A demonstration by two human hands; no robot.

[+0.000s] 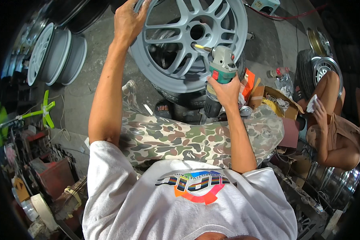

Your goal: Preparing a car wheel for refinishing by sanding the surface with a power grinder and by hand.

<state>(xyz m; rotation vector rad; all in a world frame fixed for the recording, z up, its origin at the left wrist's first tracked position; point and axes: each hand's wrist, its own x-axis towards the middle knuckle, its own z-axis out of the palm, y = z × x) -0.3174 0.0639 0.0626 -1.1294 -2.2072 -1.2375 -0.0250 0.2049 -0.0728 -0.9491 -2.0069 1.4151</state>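
At upper centre, your left hand (129,22) holds the wheel (183,36), your right hand (227,91) the power tool (223,64); loose grip could cause scratches.

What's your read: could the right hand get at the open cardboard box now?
No, probably not: the cardboard box sits nearby, but the right hand is wrapped around the green power tool, whose bit is at the gray wheel.
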